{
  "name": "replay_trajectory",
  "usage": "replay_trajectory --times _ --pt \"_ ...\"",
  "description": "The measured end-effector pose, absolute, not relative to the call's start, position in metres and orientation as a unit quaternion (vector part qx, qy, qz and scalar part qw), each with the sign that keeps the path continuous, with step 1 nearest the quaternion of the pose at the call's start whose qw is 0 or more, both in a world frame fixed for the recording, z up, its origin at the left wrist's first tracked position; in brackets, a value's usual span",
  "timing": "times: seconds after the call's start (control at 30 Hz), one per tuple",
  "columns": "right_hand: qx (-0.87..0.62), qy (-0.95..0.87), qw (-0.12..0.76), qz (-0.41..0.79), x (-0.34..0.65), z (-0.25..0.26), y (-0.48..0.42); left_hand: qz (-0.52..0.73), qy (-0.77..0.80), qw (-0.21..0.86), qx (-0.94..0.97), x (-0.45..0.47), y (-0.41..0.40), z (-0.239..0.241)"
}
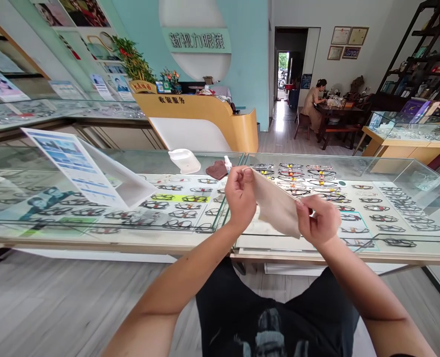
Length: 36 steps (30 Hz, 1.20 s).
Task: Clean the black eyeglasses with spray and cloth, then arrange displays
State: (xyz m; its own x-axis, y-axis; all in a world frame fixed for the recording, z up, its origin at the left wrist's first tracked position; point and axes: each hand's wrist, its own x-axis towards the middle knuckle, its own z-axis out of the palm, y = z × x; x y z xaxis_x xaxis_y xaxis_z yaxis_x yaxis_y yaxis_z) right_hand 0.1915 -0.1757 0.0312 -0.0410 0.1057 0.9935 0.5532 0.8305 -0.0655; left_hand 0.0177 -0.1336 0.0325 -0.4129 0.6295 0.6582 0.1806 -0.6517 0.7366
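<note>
Pinched fingers of the left hand grip the top corner of a beige cloth. The right hand pinches its low corner. The cloth is held up over the counter's near edge. Inside the counter lie rows of glasses (lots of them). The wall sign reads 新视力眼镜.

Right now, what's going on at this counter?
A person stands at a glass display counter of eyeglass frames, holding a beige cloth between both hands: the left hand pinches its upper corner, the right hand grips the lower end. A spray bottle, a brown cloth and a white tray sit on the glass beyond. Someone else sits at a far table.
</note>
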Motion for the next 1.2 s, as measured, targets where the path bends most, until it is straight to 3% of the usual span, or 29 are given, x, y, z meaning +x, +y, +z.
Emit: replay_trajectory --times 0.17,0.53,1.2 --pt "-0.255 -0.686 0.674 -0.102 0.182 0.036 -0.184 0.775 0.373 0.151 0.487 0.02 -0.132 0.038" --pt "-0.228 -0.732 0.631 -0.117 0.183 0.041 -0.191 0.764 0.388 0.172 0.486 0.019 -0.134 0.046" --pt "-0.226 -0.723 0.632 -0.165 0.188 0.049 -0.194 0.723 0.392 0.252 0.51 0.012 -0.134 0.048"
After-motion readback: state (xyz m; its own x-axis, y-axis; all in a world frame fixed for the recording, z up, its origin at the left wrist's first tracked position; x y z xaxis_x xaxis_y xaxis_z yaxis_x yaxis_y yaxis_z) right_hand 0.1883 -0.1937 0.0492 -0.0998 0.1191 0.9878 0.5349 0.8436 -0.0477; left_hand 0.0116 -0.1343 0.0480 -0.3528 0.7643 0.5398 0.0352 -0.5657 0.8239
